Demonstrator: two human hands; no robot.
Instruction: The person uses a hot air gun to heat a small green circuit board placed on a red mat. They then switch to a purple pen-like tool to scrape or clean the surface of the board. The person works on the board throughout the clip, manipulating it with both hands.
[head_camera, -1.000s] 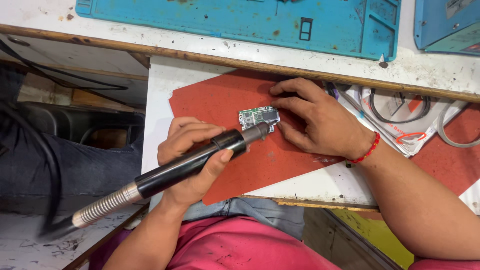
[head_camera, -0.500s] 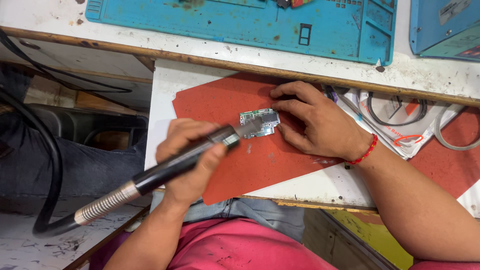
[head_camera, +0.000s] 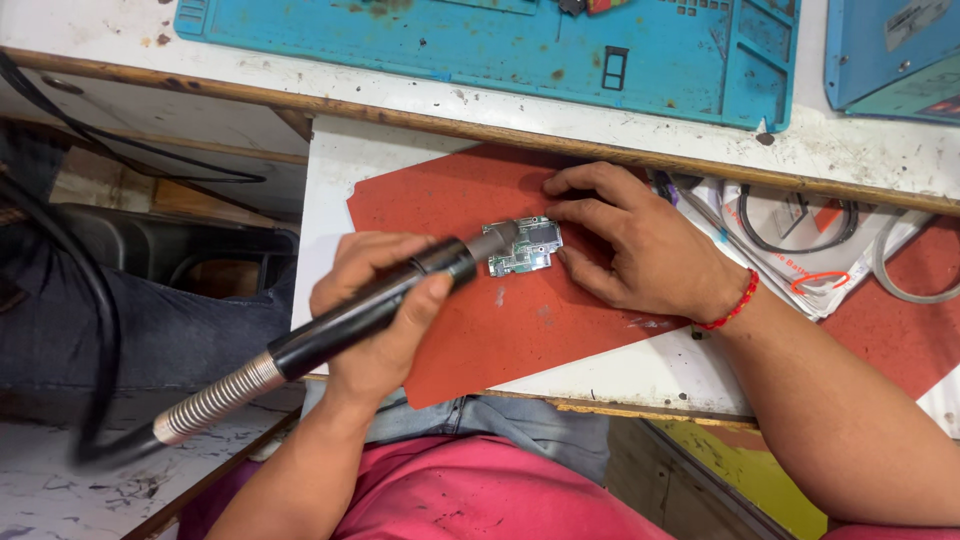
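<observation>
The left hand is closed around a black hot-air handpiece; the right hand lies flat, fingers spread narrowly, fingertips pinning the small green circuit board from its right edge. Taking the board as landmark: compared with one second earlier, the metal nozzle sits further onto the board's left part rather than at its lower edge; judged from this, the heated spot has been shifted across the board. The handpiece's long axis runs from lower left to upper right, nozzle pointing up-right at the board; its sprung cable sleeve trails down-left. The board rests on a red mat; beyond the board lies a blue work mat; right of it, coiled rings on papers.
</observation>
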